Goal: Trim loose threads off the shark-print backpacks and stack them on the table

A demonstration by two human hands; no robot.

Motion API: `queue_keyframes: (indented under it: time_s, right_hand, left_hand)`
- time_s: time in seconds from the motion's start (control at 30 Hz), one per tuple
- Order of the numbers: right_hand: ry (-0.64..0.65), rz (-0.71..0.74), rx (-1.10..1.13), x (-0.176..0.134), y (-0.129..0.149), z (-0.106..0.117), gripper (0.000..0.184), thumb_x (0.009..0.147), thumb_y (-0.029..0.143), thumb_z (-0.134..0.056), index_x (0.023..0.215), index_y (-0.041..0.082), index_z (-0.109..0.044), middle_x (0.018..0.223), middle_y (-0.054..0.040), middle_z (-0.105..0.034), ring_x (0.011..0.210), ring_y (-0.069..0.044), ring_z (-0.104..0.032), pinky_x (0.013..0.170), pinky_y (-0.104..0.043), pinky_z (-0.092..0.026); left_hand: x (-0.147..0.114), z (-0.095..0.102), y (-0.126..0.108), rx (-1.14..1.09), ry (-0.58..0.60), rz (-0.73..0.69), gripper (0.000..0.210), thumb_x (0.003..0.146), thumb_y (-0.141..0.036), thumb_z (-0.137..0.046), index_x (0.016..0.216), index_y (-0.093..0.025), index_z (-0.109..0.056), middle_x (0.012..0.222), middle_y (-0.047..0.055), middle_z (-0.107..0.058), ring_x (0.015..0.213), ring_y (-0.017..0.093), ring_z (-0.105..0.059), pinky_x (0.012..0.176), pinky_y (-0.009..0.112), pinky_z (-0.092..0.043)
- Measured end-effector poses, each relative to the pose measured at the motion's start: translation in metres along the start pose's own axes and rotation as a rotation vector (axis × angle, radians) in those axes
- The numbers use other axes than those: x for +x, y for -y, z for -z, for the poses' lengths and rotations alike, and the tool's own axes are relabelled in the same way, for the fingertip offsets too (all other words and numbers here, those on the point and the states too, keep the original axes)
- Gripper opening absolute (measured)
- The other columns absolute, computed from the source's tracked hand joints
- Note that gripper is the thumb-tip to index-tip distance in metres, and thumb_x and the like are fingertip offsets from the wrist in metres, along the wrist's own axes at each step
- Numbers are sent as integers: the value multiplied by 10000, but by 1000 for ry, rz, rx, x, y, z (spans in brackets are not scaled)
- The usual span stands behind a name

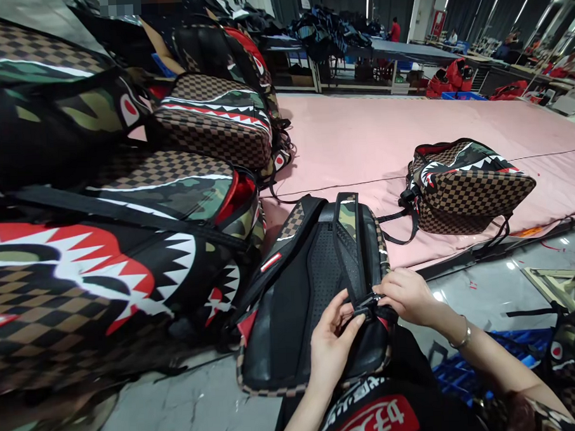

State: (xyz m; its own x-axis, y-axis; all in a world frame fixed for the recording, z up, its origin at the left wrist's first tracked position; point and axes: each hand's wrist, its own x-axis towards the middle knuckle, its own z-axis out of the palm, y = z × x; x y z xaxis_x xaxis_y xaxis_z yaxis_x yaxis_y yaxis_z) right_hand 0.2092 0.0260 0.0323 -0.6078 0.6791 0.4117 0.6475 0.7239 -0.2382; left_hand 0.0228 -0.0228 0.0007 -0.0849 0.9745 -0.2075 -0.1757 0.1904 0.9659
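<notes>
A black backpack [292,317] with brown checkered edging lies back panel up in front of me, its padded straps on top. My left hand [333,340] is closed around the lower end of the right-side shoulder strap [350,257], thumb and fingers pinching near a dark buckle [365,303]. From the other side, my right hand [405,296] pinches the same strap end by the buckle. The fingers partly cover the buckle, so its exact state cannot be made out. The other shoulder strap [284,247] lies slanted along the backpack's left side.
Checkered backpacks with shark-mouth prints [127,260] are piled on the left. Another backpack [472,188] sits on the pink-covered table [341,137] at right. A blue crate [465,366] is low at right. A person's arm [159,46] shows behind the pile.
</notes>
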Motion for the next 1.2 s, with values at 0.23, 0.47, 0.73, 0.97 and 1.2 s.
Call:
queue_keyframes:
  time_s: [0.23, 0.47, 0.73, 0.97, 1.2]
  right_hand:
    - [26, 24, -11, 4, 4, -2, 177, 880, 272, -493, 904, 193, -649, 737, -40, -615, 662, -157, -468, 602, -284, -320]
    - [-235, -466, 606, -10, 6, -25, 137, 829, 258, -516, 906, 195, -608, 809, -31, -615, 746, -152, -550, 680, -275, -430]
    - [-199, -749, 936, -18, 32, -52, 278, 714, 192, -607, 992, 199, -626, 774, -1, -634, 618, -114, -540, 557, -218, -430]
    - [-42, -488, 731, 5, 29, -38, 73, 724, 190, -607, 678, 195, -664, 623, 9, -602, 597, -120, -532, 556, -221, -388]
    - [-267, -888, 1059, -12, 11, -46, 291, 772, 401, -529, 588, 176, -511, 481, 54, -402, 439, -78, -347, 437, -205, -282]
  left_hand:
    - [-1, -1, -3, -33, 3, 45, 535, 616, -238, -720, 1117, -176, -544, 849, 21, -684, 851, 179, -644, 899, 359, -463]
    - [-2, 0, -4, -68, -21, 49, 532, 624, -258, -722, 1101, -224, -488, 788, -13, -655, 765, 138, -628, 772, 268, -485]
    - [1, 3, -1, 92, 24, -39, 440, 641, -268, -708, 1052, -225, -557, 820, -4, -613, 839, 165, -608, 852, 301, -465]
    - [0, 2, 2, 192, 21, -85, 486, 646, -285, -703, 1094, -226, -525, 848, 14, -625, 848, 190, -611, 871, 349, -452]
    - [5, 10, 3, -23, 18, 23, 523, 653, -269, -703, 1122, -242, -475, 787, -22, -600, 765, 126, -594, 758, 251, -463]
